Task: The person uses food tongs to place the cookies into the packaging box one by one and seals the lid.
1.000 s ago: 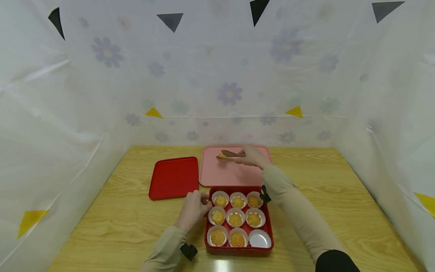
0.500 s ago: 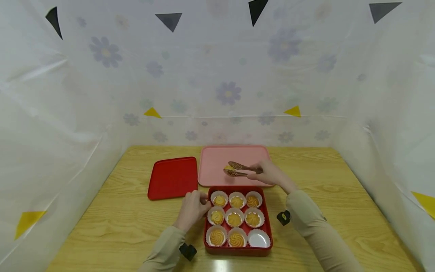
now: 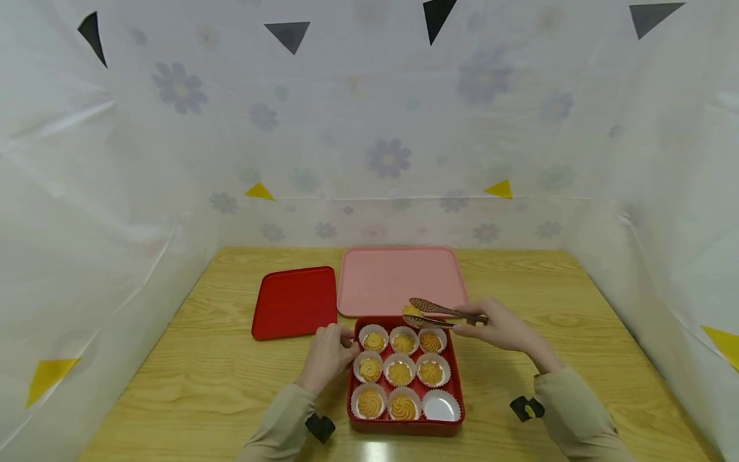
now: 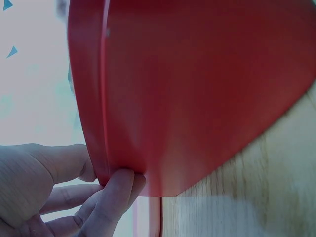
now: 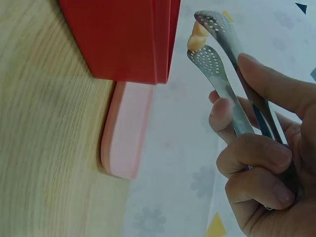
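My right hand (image 3: 502,326) grips metal tongs (image 3: 441,309), whose perforated tips pinch a golden cookie (image 3: 412,310) above the far edge of a red box (image 3: 406,428). The right wrist view shows the cookie (image 5: 197,38) between the two tips, with fingers curled round the handles. White paper cups fill the box in rows. Piped cookies (image 3: 369,403) sit in all but the near right cup (image 3: 441,405), which shows a bare white bottom. At the box's left wall, my left hand (image 3: 326,355) pinches the rim between thumb and fingers, clearer in the left wrist view (image 4: 106,182).
Behind the box lies a pink tray (image 3: 398,276). A flat red lid or tray (image 3: 294,305) lies to its left on the wooden table (image 3: 548,301). Flower-patterned white sheeting (image 3: 323,141) encloses the back and sides.
My right hand has brought the tongs and cookie from over the pink tray toward me and to the right, up to the box's far edge. My left hand stays at the rim.
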Tool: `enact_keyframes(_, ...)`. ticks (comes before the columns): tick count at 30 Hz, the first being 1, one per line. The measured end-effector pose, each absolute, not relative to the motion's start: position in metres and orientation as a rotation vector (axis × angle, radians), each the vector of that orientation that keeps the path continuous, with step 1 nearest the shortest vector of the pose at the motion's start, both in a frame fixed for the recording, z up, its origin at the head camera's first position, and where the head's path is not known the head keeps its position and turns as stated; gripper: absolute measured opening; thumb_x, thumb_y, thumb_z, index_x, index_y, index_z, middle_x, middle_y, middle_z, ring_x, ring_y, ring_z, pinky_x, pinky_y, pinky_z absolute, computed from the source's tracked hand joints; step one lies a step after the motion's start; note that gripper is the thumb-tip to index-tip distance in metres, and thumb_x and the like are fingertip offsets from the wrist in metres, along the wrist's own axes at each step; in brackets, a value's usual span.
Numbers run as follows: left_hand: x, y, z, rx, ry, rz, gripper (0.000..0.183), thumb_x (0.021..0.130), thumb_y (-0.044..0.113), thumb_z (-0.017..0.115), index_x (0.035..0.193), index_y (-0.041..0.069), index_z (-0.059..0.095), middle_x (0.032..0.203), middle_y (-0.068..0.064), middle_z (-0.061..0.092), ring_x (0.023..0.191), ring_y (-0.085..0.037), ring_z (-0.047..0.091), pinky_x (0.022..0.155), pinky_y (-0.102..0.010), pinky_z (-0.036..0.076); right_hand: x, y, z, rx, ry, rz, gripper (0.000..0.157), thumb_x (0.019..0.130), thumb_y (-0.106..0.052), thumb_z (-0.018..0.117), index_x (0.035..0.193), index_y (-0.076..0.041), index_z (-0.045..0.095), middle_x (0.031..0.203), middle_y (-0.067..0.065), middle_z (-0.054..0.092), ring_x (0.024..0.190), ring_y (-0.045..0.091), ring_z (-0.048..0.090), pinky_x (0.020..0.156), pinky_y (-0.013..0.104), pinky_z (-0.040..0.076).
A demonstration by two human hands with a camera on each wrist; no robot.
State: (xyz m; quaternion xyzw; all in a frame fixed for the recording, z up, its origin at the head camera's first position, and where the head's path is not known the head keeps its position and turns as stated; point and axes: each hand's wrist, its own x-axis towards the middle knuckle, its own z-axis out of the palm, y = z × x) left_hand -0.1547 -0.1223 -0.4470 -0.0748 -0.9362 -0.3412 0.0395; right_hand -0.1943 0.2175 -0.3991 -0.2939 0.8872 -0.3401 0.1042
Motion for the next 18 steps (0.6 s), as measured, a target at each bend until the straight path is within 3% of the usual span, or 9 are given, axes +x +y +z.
enact_keyframes(5,-0.155,-0.123,-0.448,-0.225,-2.859,-1.036,0.013,0.080,0.006,0.072,0.091,0.002,0.077,0.081,-0.010,0.075,0.073,-0.017,0.068,0.063,-0.029,0.055,-0.178,0.229,-0.396,-0.864,2.585,-1.007,0.042,0.097,-0.029,0.065,0.128,-0.001,0.067,0.076,-0.002,0.063,0.056,0.000,0.038,0.051,0.022,0.038)
enact_keyframes(11,-0.153,-0.124,-0.447,-0.233,-2.861,-1.052,0.011,0.080,0.006,0.072,0.089,0.003,0.077,0.080,-0.009,0.075,0.073,-0.017,0.068,0.063,-0.029,0.054,-0.165,0.236,-0.393,-0.838,2.577,-0.944,0.049,0.096,-0.035,0.066,0.130,0.001,0.065,0.093,0.005,0.074,0.053,-0.002,0.034,0.052,0.022,0.037)
enact_keyframes(18,-0.153,-0.124,-0.448,-0.239,-2.854,-1.045,0.010,0.079,0.006,0.071,0.088,0.003,0.077,0.080,-0.009,0.075,0.074,-0.017,0.068,0.063,-0.030,0.054,-0.158,0.242,-0.385,-1.026,2.543,-0.878,0.044,0.096,-0.032,0.067,0.126,0.000,0.068,0.070,-0.014,0.054,0.053,-0.006,0.028,0.052,0.018,0.033)
